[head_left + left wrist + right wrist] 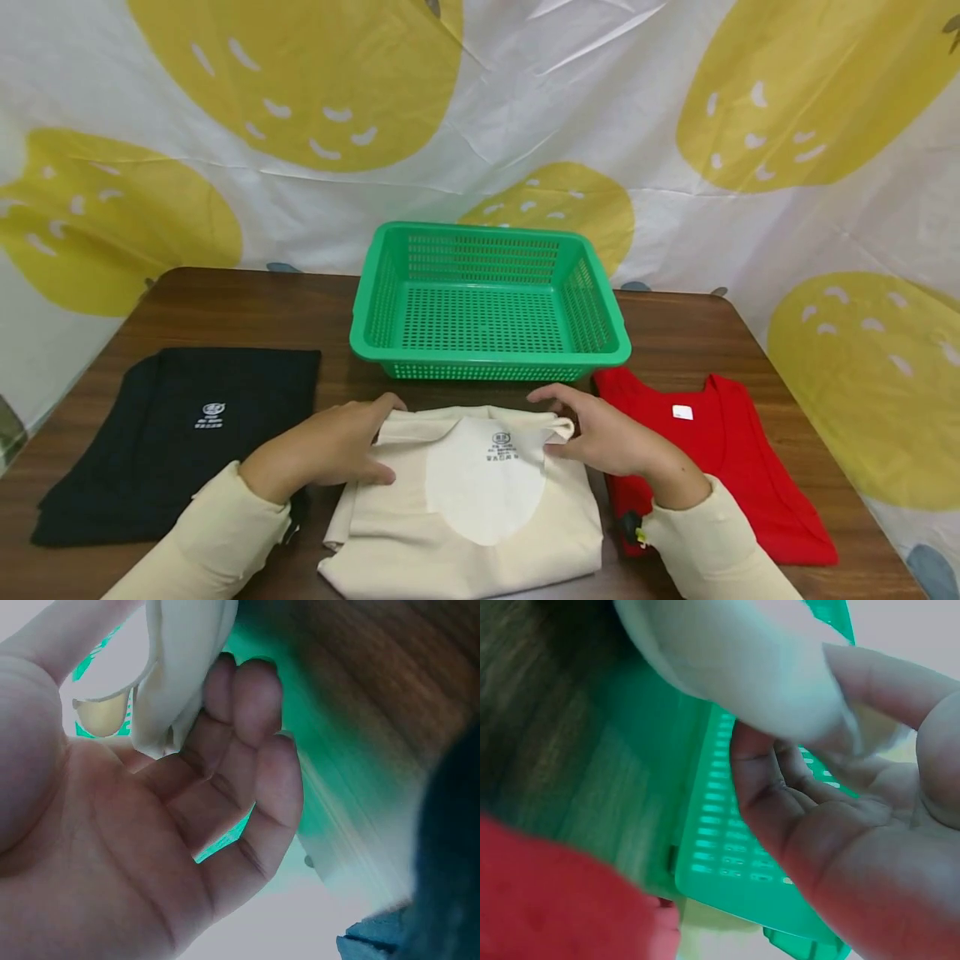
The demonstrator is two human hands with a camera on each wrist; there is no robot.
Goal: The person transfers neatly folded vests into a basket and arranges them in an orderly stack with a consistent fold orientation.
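Pale sleeves (217,533) come in at the bottom. The cream shirt (408,517) lies folded on the brown table (247,308), in the mid., w/ a white round patch & dark print. L hand (330,446) pinches its far L part, thumb on top; R hand (611,437) pinches the far R corner. Head cam hides the inside of both hands. L wrist cam shows bent fingers (259,697) behind the cloth, palm off it; R wrist cam shows fingers (761,772) tucked under the fold. How tight, can't tell.

Dark shirt (202,442) is L, w/ white print; red shirt (720,467) is R, w/ white tag. Only a narrow strip of wood shows betw. cream & red. Another thin strip runs betw. cream's far edge & the green basket (487,358); red's top reaches the basket's near R corner. More wood shows on both sides of the basket, out to the table's round corners. A yellow-fruit wall cloth (322,208) hangs behind.
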